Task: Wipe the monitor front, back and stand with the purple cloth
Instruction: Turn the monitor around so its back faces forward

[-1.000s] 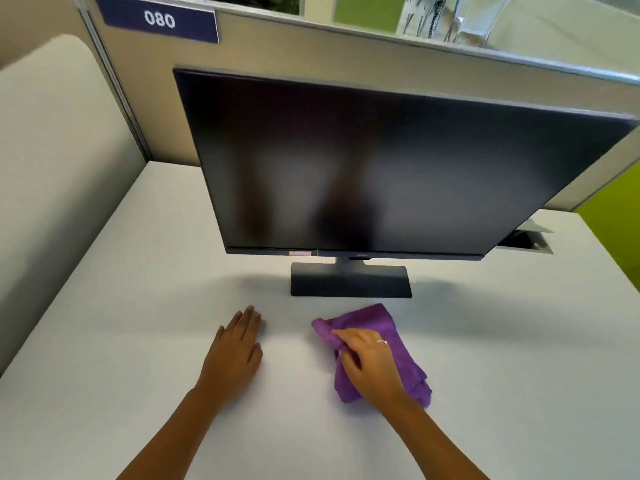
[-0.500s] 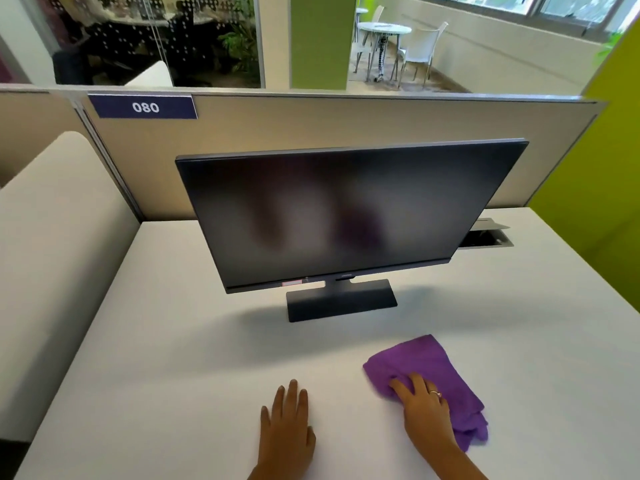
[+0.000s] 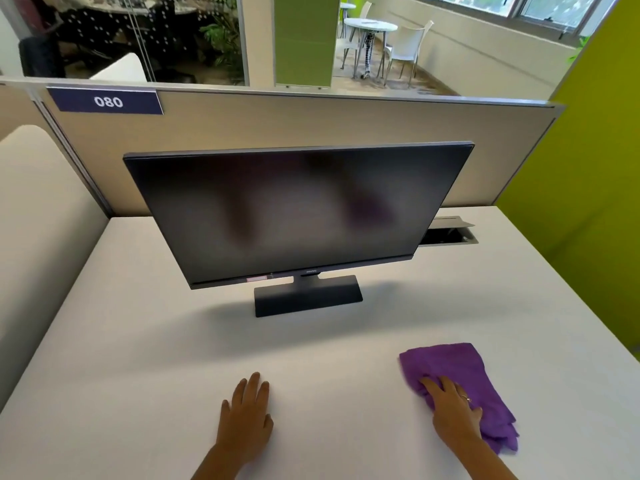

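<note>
A dark monitor (image 3: 294,213) with its screen off stands in the middle of the white desk (image 3: 138,341) on a flat black stand (image 3: 308,299). Its back is hidden. The purple cloth (image 3: 460,372) lies crumpled on the desk at the front right, well short of the stand. My right hand (image 3: 452,408) rests flat on the cloth's near part, fingers pressing it, not lifted. My left hand (image 3: 247,415) lies palm down on the bare desk at front centre, fingers slightly apart, holding nothing.
A beige partition (image 3: 311,126) with a blue "080" sign (image 3: 107,101) runs behind the monitor. An open cable hatch (image 3: 450,233) sits in the desk at the back right. A padded divider (image 3: 41,220) borders the left, a green wall (image 3: 588,168) the right.
The view has pulled back and risen, so the monitor looks smaller and farther. The cloth under my right hand has slid rightward on the desk. My left hand stays flat.
</note>
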A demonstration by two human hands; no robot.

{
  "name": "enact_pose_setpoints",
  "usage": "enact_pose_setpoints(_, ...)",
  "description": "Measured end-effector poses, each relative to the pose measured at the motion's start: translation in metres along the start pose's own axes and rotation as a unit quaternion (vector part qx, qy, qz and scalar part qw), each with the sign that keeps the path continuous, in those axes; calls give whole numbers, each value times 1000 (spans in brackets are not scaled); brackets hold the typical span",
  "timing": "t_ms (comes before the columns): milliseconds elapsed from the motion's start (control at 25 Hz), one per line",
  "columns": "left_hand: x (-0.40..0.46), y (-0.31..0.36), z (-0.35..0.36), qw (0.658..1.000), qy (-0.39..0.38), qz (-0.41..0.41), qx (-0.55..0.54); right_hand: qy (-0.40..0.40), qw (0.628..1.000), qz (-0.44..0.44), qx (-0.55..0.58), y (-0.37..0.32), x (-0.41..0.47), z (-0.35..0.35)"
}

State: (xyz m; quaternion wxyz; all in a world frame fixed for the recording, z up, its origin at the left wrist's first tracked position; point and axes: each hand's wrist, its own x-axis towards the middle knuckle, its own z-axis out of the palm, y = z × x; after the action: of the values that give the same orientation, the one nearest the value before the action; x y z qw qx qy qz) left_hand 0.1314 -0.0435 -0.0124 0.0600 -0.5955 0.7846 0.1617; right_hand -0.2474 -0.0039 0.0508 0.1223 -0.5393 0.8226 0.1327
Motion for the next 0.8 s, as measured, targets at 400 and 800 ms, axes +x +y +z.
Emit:
enact_pose_setpoints(400, 63, 73, -208, 919, 387, 61, -38, 296, 862, -170, 375, -38, 92, -191)
enact_pose_setpoints(800, 108, 128, -347, 920, 391, -7, 37, 407, 817, -252, 322, -24, 149, -348)
